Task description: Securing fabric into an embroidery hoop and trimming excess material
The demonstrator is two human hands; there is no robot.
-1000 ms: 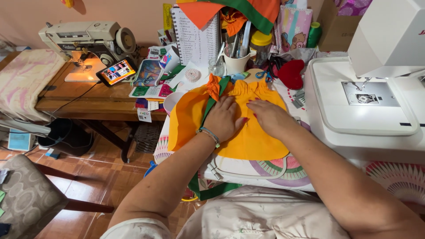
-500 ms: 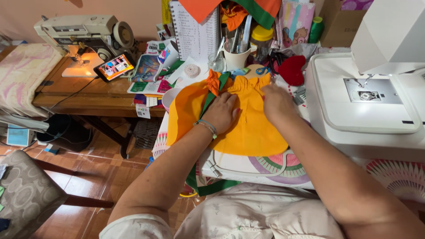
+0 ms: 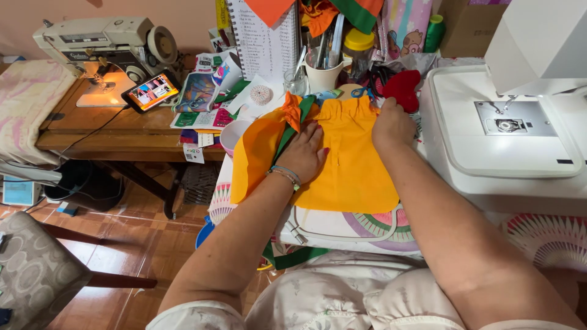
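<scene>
**Both hands on the orange garment**

The left hand [image 3: 304, 153] lies flat in the middle of the frame, fingers spread and pressed down on the orange fabric [image 3: 348, 159], its wrist wearing a thin bracelet [image 3: 285, 175]. The right hand [image 3: 391, 125] sits just right of centre at the cloth's upper right corner, knuckles up and fingers curled under; whether they pinch the edge cannot be told.

Half a second ago the right hand lay lower on the cloth with fingers more extended; it has since moved up to the gathered top edge. The left hand has stayed in much the same spot.

The fabric is bright orange, smooth across its lower part, rounded at the bottom corners and gathered along the top, with a green strip [image 3: 287, 131] running through its left side. It rests on a patterned table cover [image 3: 367, 223], left of the white sewing machine [image 3: 507, 122].
</scene>
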